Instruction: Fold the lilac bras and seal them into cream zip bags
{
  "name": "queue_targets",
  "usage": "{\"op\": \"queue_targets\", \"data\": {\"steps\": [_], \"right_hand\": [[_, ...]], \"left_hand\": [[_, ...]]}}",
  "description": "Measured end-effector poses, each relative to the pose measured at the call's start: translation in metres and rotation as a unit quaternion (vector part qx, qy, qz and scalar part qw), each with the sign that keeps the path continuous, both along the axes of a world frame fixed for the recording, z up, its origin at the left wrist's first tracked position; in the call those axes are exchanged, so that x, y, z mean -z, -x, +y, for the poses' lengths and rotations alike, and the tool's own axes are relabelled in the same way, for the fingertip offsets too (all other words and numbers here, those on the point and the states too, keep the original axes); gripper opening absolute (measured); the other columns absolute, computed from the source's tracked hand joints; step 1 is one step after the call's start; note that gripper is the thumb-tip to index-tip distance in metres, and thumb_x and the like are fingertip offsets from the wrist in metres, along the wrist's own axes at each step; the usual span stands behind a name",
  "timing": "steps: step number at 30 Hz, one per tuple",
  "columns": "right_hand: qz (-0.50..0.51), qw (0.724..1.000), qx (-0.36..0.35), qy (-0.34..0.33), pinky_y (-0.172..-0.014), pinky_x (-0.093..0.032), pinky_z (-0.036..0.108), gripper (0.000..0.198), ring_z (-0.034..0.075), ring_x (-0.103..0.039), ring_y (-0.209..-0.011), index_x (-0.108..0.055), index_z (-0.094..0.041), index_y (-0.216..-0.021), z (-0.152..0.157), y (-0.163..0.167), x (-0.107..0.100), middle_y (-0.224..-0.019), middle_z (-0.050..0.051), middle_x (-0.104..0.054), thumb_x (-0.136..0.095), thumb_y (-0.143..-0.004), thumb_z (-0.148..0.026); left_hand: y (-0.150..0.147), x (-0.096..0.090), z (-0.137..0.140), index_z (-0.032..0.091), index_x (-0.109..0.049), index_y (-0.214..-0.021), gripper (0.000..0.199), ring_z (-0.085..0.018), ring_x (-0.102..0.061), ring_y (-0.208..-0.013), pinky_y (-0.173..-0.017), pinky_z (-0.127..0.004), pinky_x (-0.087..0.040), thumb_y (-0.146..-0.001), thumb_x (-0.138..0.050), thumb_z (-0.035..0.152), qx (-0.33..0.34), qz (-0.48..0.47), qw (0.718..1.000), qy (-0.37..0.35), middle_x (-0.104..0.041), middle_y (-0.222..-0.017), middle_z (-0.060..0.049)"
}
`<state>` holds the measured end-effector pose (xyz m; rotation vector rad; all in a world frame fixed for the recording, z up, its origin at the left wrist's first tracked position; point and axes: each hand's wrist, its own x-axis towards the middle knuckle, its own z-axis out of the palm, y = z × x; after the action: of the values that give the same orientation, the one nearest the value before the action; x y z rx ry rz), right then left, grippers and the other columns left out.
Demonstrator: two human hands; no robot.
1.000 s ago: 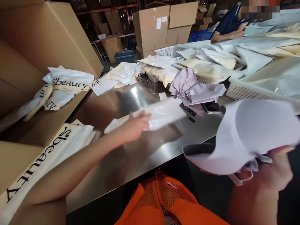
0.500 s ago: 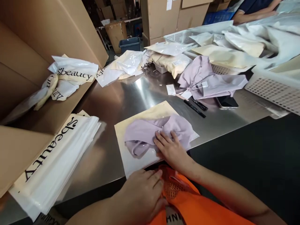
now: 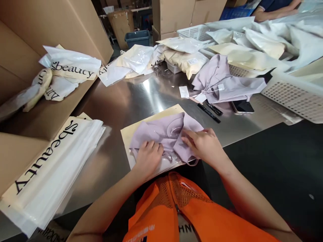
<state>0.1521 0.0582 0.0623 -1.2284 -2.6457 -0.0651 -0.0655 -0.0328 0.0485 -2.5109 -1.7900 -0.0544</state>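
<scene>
Apparently mid-fold, a lilac garment (image 3: 161, 129) lies on a flat bag (image 3: 127, 134) at the worktop's (image 3: 116, 104) near edge. The left hand (image 3: 148, 156) rests on it, fingers loosely extended; the right hand (image 3: 205, 146) curls at the fabric, grip unclear. Further folding seems to call for drawing loose cloth inward.

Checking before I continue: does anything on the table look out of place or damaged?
Nothing looks spilled or damaged. One oddity: a phone lies partly under the farther lilac garment, where it could be overlooked.

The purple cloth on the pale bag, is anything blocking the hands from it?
Nothing visible is: the left hand and the right hand both touch the purple cloth directly.
</scene>
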Motion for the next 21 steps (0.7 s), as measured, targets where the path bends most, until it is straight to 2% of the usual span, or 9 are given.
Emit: {"op": "queue_targets", "data": {"steps": [4, 7, 9, 11, 13, 16, 18, 19, 21], "right_hand": [[-0.017, 0.993, -0.111, -0.034, -0.086, -0.033, 0.039, 0.025, 0.027, -0.058, -0.102, -0.067, -0.018, -0.117, 0.023, 0.023, -0.011, -0.11, 0.012, -0.068, -0.053, -0.097, -0.025], [-0.07, 0.976, -0.206, 0.014, -0.09, -0.034, 0.04, 0.015, 0.026, -0.057, -0.099, -0.071, -0.017, -0.092, 0.043, 0.041, -0.014, -0.097, 0.01, -0.067, -0.058, -0.089, -0.012], [-0.009, 0.974, -0.216, 0.069, -0.085, -0.038, 0.036, 0.015, 0.021, -0.059, -0.087, -0.069, -0.017, -0.079, 0.06, 0.045, -0.015, -0.088, 0.007, -0.064, -0.057, -0.086, -0.009], [0.149, 0.967, -0.176, 0.109, -0.076, -0.043, 0.032, 0.01, 0.017, -0.059, -0.078, -0.066, -0.017, -0.082, 0.078, 0.042, -0.017, -0.087, 0.005, -0.063, -0.058, -0.086, -0.014], [0.339, 0.925, -0.089, 0.146, -0.068, -0.048, 0.029, 0.008, 0.016, -0.059, -0.071, -0.062, -0.017, -0.085, 0.096, 0.037, -0.021, -0.083, 0.004, -0.062, -0.061, -0.086, -0.026], [0.535, 0.806, -0.015, 0.253, -0.059, -0.055, 0.03, 0.033, 0.018, -0.062, -0.071, -0.053, -0.02, -0.086, 0.107, 0.034, -0.031, -0.08, 0.001, -0.062, -0.072, -0.076, -0.046], [0.574, 0.748, -0.039, 0.332, -0.056, -0.057, 0.029, 0.044, 0.019, -0.065, -0.075, -0.051, -0.021, -0.088, 0.1, 0.036, -0.04, -0.085, 0.002, -0.065, -0.078, -0.07, -0.051], [0.573, 0.733, -0.061, 0.362, -0.054, -0.057, 0.028, 0.046, 0.018, -0.066, -0.076, -0.052, -0.021, -0.09, 0.093, 0.038, -0.044, -0.087, 0.002, -0.066, -0.08, -0.069, -0.05], [0.538, 0.728, -0.116, 0.407, -0.052, -0.055, 0.026, 0.042, 0.016, -0.066, -0.07, -0.055, -0.02, -0.092, 0.073, 0.043, -0.05, -0.085, 0.002, -0.067, -0.08, -0.072, -0.047]], "left_hand": [[-0.007, 0.008, -0.012, 0.02, -0.065, -0.076, 0.028, -0.025, -0.055, -0.074, -0.065, -0.039, -0.037, -0.09, -0.045, 0.007, 0.024, -0.005, 0.998, -0.052, -0.061, -0.075, -0.009], [-0.004, 0.018, -0.019, 0.02, -0.064, -0.077, 0.026, -0.023, -0.054, -0.071, -0.063, -0.038, -0.036, -0.093, -0.046, 0.012, 0.015, 0.0, 0.995, -0.1, -0.061, -0.075, -0.008], [0.001, 0.022, -0.023, 0.021, -0.065, -0.078, 0.023, -0.023, -0.054, -0.072, -0.065, -0.038, -0.037, -0.092, -0.048, 0.014, -0.011, -0.003, 0.993, -0.119, -0.062, -0.076, -0.008], [0.007, 0.023, -0.027, 0.021, -0.066, -0.08, 0.019, -0.024, -0.056, -0.075, -0.067, -0.038, -0.04, -0.089, -0.052, 0.014, -0.046, -0.028, 0.992, -0.112, -0.064, -0.079, -0.008], [0.012, 0.02, -0.03, 0.021, -0.067, -0.085, 0.013, -0.026, -0.059, -0.082, -0.072, -0.04, -0.043, -0.085, -0.056, 0.014, -0.078, -0.084, 0.99, -0.082, -0.066, -0.085, -0.008], [0.019, 0.009, -0.027, 0.022, -0.068, -0.103, 0.027, -0.03, -0.059, -0.1, -0.088, -0.046, -0.045, -0.076, -0.066, 0.023, -0.099, -0.25, 0.963, -0.011, -0.068, -0.103, -0.009], [0.023, -0.002, -0.019, 0.022, -0.064, -0.116, 0.042, -0.031, -0.059, -0.106, -0.093, -0.048, -0.045, -0.076, -0.067, 0.036, -0.109, -0.433, 0.894, 0.047, -0.067, -0.109, -0.009], [0.024, -0.008, -0.012, 0.021, -0.062, -0.12, 0.048, -0.031, -0.06, -0.106, -0.092, -0.047, -0.047, -0.079, -0.064, 0.046, -0.114, -0.537, 0.832, 0.079, -0.068, -0.108, -0.01], [0.026, -0.021, 0.001, 0.019, -0.059, -0.125, 0.066, -0.032, -0.063, -0.104, -0.086, -0.047, -0.051, -0.083, -0.047, 0.068, -0.121, -0.722, 0.665, 0.151, -0.069, -0.109, -0.014]]}}
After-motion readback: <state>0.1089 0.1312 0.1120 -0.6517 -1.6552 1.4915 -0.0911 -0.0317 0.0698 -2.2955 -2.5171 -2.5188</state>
